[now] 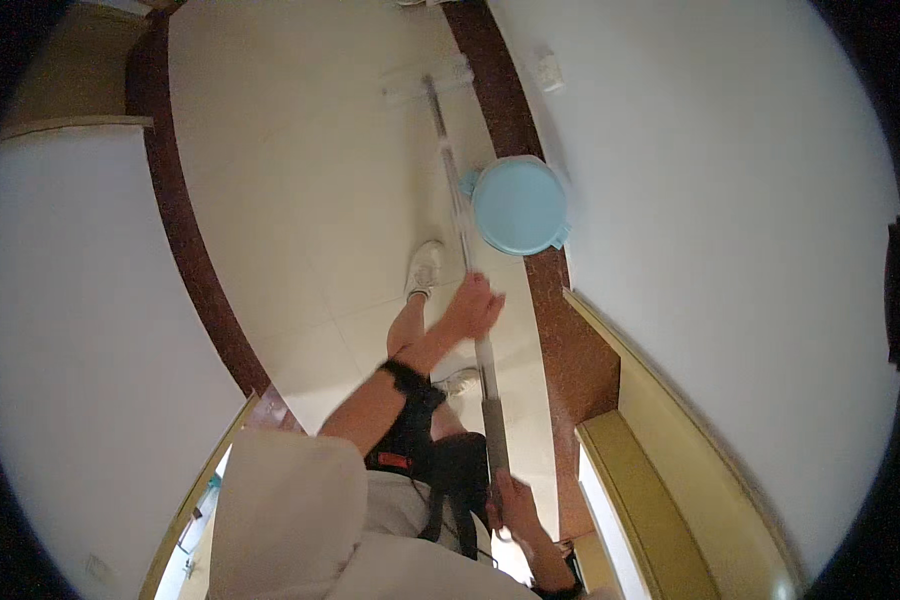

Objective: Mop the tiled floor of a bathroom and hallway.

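Note:
A long-handled flat mop [454, 190] slants from beside my body toward the far floor. My left hand [473, 307] is closed round the middle of its metal pole. Lower down, my right hand [515, 503] grips the pole's upper end, just below the dark grey sleeve [496, 440]. The pale, flat mop head [400, 84] lies on the tiles at the far end, blurred, with one end by the brown border. Right of the pole stands a round container with a light blue lid [520, 206], close to the wall.
Beige floor tiles [290, 210] run between dark brown borders [192, 240]. White walls [730, 200] rise on both sides. Yellowish door frames [660, 490] flank me near the bottom. A wall socket [550, 72] sits low at the right. My shoes [426, 265] are beside the pole.

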Motion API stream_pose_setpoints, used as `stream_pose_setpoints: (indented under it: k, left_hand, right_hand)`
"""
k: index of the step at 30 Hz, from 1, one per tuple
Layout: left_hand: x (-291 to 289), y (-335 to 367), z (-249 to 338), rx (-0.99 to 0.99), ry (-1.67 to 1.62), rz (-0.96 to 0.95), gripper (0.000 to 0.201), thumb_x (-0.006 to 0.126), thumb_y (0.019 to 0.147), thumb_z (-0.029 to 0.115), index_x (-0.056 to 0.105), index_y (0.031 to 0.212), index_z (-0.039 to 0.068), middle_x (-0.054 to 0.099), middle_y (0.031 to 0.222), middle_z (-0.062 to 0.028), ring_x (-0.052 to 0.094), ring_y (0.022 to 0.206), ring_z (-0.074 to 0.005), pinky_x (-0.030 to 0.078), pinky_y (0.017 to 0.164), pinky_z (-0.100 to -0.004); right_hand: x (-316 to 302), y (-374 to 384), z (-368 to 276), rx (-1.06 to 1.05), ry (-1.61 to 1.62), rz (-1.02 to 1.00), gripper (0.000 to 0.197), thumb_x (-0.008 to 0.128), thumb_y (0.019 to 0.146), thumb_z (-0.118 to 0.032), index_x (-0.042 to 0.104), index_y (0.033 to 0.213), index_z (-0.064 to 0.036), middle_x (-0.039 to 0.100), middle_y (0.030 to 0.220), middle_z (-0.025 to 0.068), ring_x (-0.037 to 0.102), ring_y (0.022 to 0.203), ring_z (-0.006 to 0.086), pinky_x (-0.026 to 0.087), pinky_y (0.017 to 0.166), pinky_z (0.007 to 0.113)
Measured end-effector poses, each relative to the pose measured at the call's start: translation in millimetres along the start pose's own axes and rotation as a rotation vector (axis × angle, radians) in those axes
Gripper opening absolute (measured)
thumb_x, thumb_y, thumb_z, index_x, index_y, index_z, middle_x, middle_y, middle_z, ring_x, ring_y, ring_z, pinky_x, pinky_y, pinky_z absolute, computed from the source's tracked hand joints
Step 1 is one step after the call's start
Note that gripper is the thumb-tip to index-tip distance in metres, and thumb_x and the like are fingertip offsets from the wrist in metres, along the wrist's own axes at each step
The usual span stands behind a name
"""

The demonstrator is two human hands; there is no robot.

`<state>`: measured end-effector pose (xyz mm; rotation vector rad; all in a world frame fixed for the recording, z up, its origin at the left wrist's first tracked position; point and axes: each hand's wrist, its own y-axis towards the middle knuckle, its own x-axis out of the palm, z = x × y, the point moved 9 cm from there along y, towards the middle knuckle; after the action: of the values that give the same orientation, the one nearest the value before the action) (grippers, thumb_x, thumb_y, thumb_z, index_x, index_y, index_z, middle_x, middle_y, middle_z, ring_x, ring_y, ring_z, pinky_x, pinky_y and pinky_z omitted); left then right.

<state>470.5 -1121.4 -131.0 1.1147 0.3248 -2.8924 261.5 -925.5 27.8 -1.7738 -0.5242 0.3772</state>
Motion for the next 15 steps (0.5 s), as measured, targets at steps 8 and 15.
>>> stream_pose_setpoints:
  k: [8,15]
  left_hand:
    - [-59,166,-50,0.129,0.021,-0.013,0.044,0.04,0.083,0.025,0.056,0.054,-0.004,0.054,0.058,-0.0213,0.05,0.066,-0.0394,0.037,0.079,-0.0411]
    - [-6,91,-11,0.266,0.224,-0.028,0.043,0.041,0.082,0.024,0.056,0.052,-0.001,0.054,0.055,-0.0178,0.052,0.06,-0.0358,0.036,0.078,-0.0405]
  right_hand:
    - [15,90,-160,-0.022,0.05,-0.025,0.047,0.034,0.089,-0.048,0.045,0.077,-0.0038,0.039,0.043,0.0012,0.037,0.032,0.0102,0.029,0.031,0.024]
    - [5,43,-92,0.147,0.156,-0.038,0.046,0.036,0.088,-0.049,0.046,0.078,-0.0047,0.04,0.045,0.0009,0.036,0.032,0.0107,0.028,0.03,0.025]
